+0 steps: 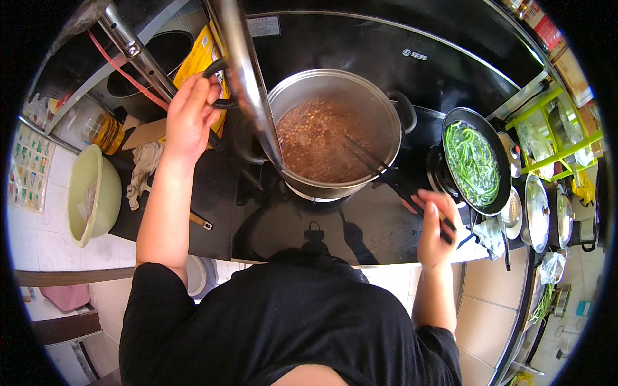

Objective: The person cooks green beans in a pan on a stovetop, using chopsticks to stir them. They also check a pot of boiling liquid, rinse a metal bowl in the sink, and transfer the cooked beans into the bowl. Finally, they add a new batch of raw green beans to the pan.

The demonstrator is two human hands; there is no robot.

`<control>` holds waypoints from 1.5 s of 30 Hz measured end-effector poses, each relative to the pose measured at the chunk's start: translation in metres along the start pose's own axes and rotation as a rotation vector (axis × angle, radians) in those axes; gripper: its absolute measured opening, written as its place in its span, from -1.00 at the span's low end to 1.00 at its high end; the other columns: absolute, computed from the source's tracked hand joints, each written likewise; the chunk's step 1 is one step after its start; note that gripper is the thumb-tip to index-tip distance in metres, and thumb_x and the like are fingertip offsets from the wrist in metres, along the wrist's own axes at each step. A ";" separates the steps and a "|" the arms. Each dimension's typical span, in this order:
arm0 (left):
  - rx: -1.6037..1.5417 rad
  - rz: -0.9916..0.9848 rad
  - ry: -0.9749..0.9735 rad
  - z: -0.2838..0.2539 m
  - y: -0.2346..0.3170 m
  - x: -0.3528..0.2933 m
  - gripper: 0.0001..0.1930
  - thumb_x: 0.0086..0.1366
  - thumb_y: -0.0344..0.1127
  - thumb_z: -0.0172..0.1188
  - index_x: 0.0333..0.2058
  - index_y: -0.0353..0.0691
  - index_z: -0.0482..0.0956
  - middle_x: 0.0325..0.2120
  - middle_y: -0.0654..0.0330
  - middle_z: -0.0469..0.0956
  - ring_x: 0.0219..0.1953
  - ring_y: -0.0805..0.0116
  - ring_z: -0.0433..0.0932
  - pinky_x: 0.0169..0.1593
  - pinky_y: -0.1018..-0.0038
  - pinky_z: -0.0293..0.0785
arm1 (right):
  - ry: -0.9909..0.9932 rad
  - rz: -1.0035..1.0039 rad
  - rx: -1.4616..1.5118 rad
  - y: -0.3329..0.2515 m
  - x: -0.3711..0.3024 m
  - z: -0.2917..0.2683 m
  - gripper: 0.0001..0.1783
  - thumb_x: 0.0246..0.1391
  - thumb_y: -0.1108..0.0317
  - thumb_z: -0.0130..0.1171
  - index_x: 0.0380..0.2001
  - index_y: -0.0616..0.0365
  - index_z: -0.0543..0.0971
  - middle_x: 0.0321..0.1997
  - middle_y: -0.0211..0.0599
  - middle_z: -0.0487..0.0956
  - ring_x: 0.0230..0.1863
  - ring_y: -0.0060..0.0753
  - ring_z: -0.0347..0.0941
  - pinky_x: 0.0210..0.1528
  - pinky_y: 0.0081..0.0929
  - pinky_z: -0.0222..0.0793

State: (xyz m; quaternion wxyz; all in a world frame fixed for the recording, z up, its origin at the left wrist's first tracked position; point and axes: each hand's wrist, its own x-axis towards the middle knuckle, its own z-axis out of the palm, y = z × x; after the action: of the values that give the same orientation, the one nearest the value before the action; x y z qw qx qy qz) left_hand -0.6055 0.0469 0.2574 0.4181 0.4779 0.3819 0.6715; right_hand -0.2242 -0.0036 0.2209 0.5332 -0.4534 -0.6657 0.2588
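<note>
Fingers: L hand (187, 117) grips lid (246, 74) by hdl (215, 66), L of pot (351, 90); R hand (438, 225) grips chopsticks (399, 188), tips in pot. If L slips, lid cd drop, poss. splash.

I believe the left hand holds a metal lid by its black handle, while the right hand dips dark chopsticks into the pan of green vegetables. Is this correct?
Not quite: in the head view, the dark chopsticks in the right hand dip into the metal pot of brown food, not the pan of green vegetables. The left hand does hold the metal lid by its black handle.
</note>
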 end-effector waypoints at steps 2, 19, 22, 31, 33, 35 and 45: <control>0.157 -0.028 -0.012 0.016 0.006 0.007 -0.77 0.31 -0.22 -0.04 -0.19 -0.23 0.42 -0.51 0.44 0.30 -0.56 0.76 0.16 -0.55 0.78 0.06 | 0.068 -0.217 -0.014 0.004 -0.014 -0.006 -0.85 0.03 0.44 0.00 -0.41 0.29 0.51 -0.42 -0.13 0.54 -0.42 -0.28 0.45 -0.31 -0.50 0.35; 1.407 0.225 -0.653 0.132 -0.024 0.050 -0.79 0.15 -0.19 0.04 -0.30 -0.07 0.56 -0.39 0.09 0.55 -0.31 0.08 0.51 -0.23 0.30 0.41 | 0.678 -0.058 0.445 0.032 -0.078 -0.070 -0.66 0.25 0.20 -0.23 -0.18 0.29 0.34 -0.27 -0.01 0.51 -0.29 -0.07 0.52 -0.15 -0.25 0.48; 1.431 0.221 -0.661 0.133 -0.035 0.052 -0.79 0.15 -0.17 0.02 -0.32 -0.08 0.57 -0.41 0.09 0.55 -0.31 0.07 0.51 -0.22 0.30 0.41 | 0.703 -0.014 0.428 0.031 -0.088 -0.075 -0.65 0.25 0.18 -0.22 -0.19 0.29 0.33 -0.27 -0.01 0.50 -0.30 -0.08 0.52 -0.16 -0.27 0.48; 1.474 0.214 -0.650 0.143 -0.043 0.057 -0.78 0.15 -0.18 0.02 -0.30 -0.07 0.58 -0.38 0.10 0.56 -0.30 0.11 0.53 -0.21 0.31 0.42 | 0.744 0.069 0.437 0.039 -0.100 -0.077 -0.64 0.24 0.17 -0.21 -0.18 0.31 0.32 -0.28 -0.01 0.51 -0.29 -0.09 0.52 -0.17 -0.29 0.48; 1.478 0.215 -0.640 0.143 -0.044 0.056 -0.77 0.15 -0.18 0.02 -0.30 -0.08 0.57 -0.37 0.10 0.56 -0.29 0.11 0.52 -0.20 0.31 0.42 | 0.733 0.077 0.447 0.039 -0.100 -0.076 -0.64 0.24 0.18 -0.22 -0.17 0.32 0.32 -0.28 -0.01 0.51 -0.29 -0.08 0.52 -0.16 -0.29 0.48; 1.474 0.211 -0.641 0.142 -0.044 0.057 -0.77 0.15 -0.17 0.02 -0.29 -0.08 0.57 -0.37 0.09 0.56 -0.29 0.11 0.52 -0.20 0.31 0.42 | 0.730 0.081 0.464 0.043 -0.102 -0.077 -0.64 0.24 0.18 -0.22 -0.17 0.32 0.33 -0.27 0.00 0.51 -0.29 -0.07 0.52 -0.15 -0.28 0.47; 1.461 0.096 -0.644 0.145 -0.039 0.060 -0.76 0.18 -0.18 0.00 -0.27 -0.08 0.58 -0.31 0.13 0.56 -0.24 0.17 0.52 -0.13 0.34 0.41 | 0.729 0.124 0.453 0.046 -0.103 -0.084 -0.65 0.25 0.20 -0.21 -0.18 0.30 0.35 -0.28 -0.02 0.52 -0.29 -0.08 0.52 -0.15 -0.27 0.47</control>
State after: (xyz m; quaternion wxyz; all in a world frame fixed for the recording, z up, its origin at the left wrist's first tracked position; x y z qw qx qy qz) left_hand -0.4700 0.1328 0.2771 0.0596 0.8174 0.5646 0.0978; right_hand -0.1275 -0.0848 0.1587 0.8030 -0.4257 -0.3317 0.2528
